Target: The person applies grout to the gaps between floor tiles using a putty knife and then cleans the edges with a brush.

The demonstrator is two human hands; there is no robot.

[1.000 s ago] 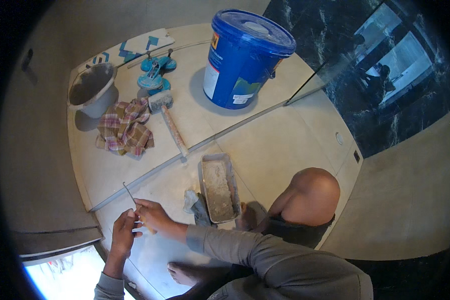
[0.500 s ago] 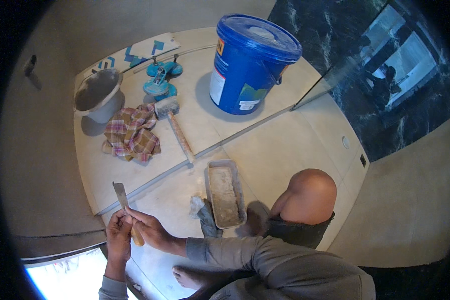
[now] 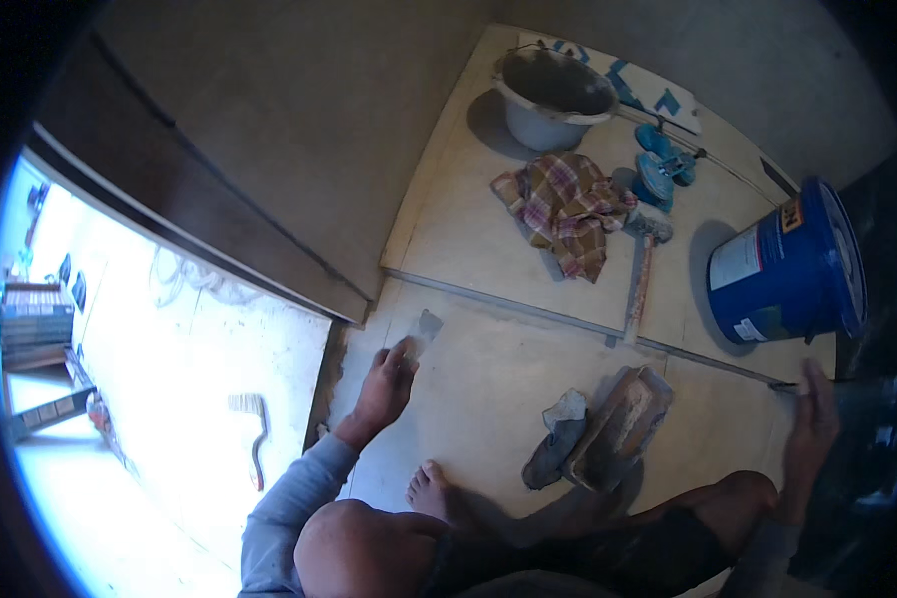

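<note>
My left hand, in a grey sleeve, grips a small putty knife. Its blade lies on the beige floor tile, just below the joint line between tiles. My right hand is far off to the right, its fingers spread flat on the floor at the tile's edge beside a dark glossy surface. It holds nothing. Between my hands lie a rectangular mortar tray and a grey rag. My bare foot and both knees show at the bottom.
On the far tile stand a rubber mallet, a plaid cloth, a grey bucket, blue suction lifters and a big blue lidded bucket. A bright doorway with a brush on its floor opens at the left.
Both hands were together on the putty knife, held up. Now the left hand alone presses it to the tile and the right hand has gone out to the right. The view has swung round.
</note>
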